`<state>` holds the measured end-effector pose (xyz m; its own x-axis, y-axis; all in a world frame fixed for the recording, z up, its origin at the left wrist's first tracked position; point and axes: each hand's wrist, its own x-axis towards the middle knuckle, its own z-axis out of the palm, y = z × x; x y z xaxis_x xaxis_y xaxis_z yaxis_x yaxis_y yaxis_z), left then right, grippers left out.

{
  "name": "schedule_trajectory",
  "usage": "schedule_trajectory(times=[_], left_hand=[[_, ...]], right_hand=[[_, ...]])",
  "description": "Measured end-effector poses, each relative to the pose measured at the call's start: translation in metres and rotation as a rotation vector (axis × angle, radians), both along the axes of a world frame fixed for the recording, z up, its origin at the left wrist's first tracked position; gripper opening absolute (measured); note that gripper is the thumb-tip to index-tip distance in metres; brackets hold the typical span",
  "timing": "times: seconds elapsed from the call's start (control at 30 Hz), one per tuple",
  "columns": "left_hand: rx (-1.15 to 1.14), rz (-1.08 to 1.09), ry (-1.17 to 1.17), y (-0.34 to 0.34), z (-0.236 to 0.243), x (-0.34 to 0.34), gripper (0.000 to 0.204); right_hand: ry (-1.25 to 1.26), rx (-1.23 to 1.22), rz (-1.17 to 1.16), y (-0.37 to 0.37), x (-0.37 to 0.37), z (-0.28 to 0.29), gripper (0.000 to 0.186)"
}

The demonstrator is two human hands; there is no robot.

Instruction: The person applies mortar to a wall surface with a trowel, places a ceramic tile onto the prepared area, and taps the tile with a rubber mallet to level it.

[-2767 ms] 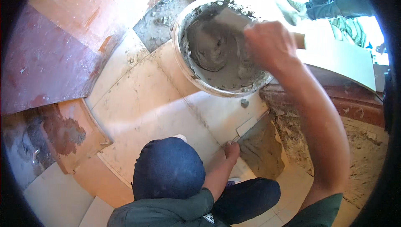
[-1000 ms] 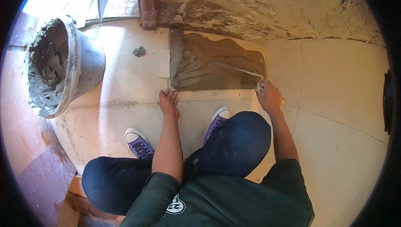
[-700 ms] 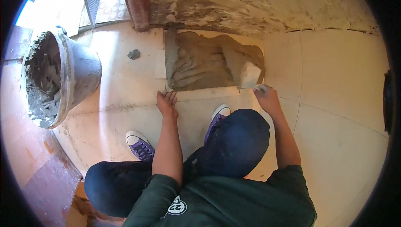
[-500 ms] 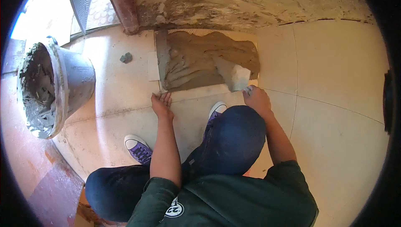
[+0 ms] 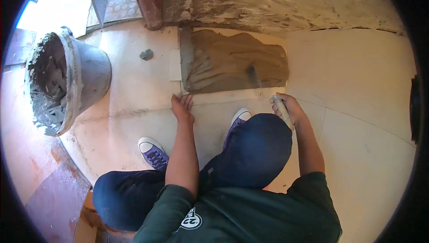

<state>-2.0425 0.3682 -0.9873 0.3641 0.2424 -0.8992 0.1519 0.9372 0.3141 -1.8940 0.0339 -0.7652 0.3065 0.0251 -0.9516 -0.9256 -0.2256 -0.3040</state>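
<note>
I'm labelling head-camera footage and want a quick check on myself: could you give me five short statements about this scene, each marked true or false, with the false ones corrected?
1. The right hand grips a pale, cylindrical tool handle. True.
2. A small, dark grey lump lies on the floor between the round, pale grey bucket and the roughly rectangular patch of wet brown-grey mortar. True.
3. The bucket stands to the right of the mortar patch. False: it stands to the left.
4. The left hand is inside the bucket. False: it is near the mortar patch's lower-left corner.
5. The person wears purple lace-up shoes with white toe caps. True.
</note>
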Motion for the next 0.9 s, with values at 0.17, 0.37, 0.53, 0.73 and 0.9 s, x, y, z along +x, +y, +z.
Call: schedule_trajectory(times=[0.17, 0.37, 0.53, 0.73, 0.9], left_hand=[[0.009, -0.002, -0.011, 0.0, -0.003, -0.002, 0.065], [0.005, 0.004, -0.019, -0.001, -0.005, -0.002, 0.065], [-0.008, 0.003, -0.001, -0.001, -0.003, -0.001, 0.061], [0.01, -0.005, -0.035, -0.001, -0.002, -0.002, 0.065], [0.004, 0.023, -0.016, -0.002, 0.001, 0.0, 0.064]], right_hand=[[0.026, 0.021, 0.086, 0.064, -0.009, -0.005, 0.036], [0.107, 0.11, 0.301, 0.1, 0.003, -0.006, 0.037], [-0.359, 0.062, 0.95, 0.105, 0.007, -0.008, 0.038], [-0.079, -0.1, 0.536, 0.091, 0.02, 0.02, 0.036], [0.079, -0.026, 0.393, 0.1, 0.021, 0.006, 0.035]])
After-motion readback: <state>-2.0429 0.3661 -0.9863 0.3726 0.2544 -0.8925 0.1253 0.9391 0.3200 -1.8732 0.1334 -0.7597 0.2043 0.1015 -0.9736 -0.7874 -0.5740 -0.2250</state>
